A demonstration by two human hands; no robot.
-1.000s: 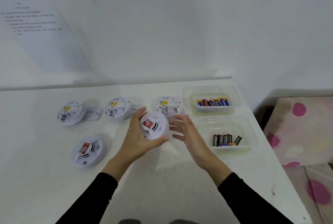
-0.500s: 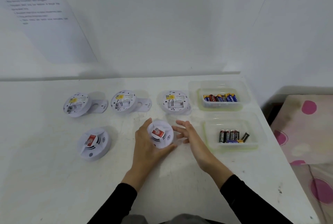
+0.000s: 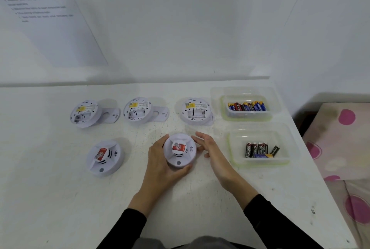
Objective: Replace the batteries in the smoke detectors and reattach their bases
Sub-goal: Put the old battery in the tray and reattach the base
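My left hand [image 3: 160, 160] grips a closed white smoke detector [image 3: 180, 149] with a red label, face up on the white table [image 3: 200, 198]. My right hand [image 3: 212, 148] lies just to its right, fingers straight, close to its rim. A second closed detector [image 3: 104, 157] sits to the left. Along the back lie three detectors turned over with their battery bays showing: left [image 3: 84, 113], middle [image 3: 137, 110], right [image 3: 196, 110]. Flat bases [image 3: 109, 115] [image 3: 161, 113] lie under the left two.
A clear tub [image 3: 248, 106] at the back right holds several blue and red batteries. A nearer clear tub [image 3: 260, 149] holds several black batteries. The table's right edge runs close to the tubs, with a pink-dotted cloth [image 3: 344, 138] beyond. A printed sheet [image 3: 44, 12] hangs on the wall.
The detector in my left hand came down from the air onto the table. My right hand followed it down and stays beside it.
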